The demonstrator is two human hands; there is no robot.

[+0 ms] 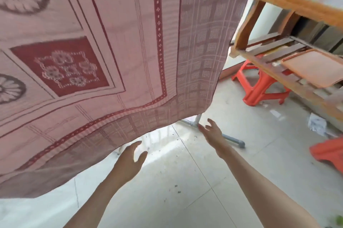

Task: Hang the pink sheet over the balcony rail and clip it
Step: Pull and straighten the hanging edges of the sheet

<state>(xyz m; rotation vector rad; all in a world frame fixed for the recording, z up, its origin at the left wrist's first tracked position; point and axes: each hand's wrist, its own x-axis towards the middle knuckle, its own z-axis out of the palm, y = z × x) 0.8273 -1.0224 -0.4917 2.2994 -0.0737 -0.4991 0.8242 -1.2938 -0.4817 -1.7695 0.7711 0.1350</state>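
Note:
The pink sheet (115,46), printed with dark red squares, flowers and a checked border, hangs down and fills the upper left of the head view. Its lower hem billows out just above my hands. My left hand (130,159) is under the hem near the middle, fingers spread and empty, at most brushing the cloth. My right hand (211,133) is below the sheet's lower right corner, fingers apart, holding nothing. Whatever the sheet hangs from is hidden above the frame, and no clip is in view.
A grey metal rack foot (232,138) lies on the tiled floor (185,181) just beyond my right hand. At the right stands a wooden table (289,1) with a lower shelf, a red plastic stool (259,86) beneath it, another red stool (328,151) and crumpled paper (317,123).

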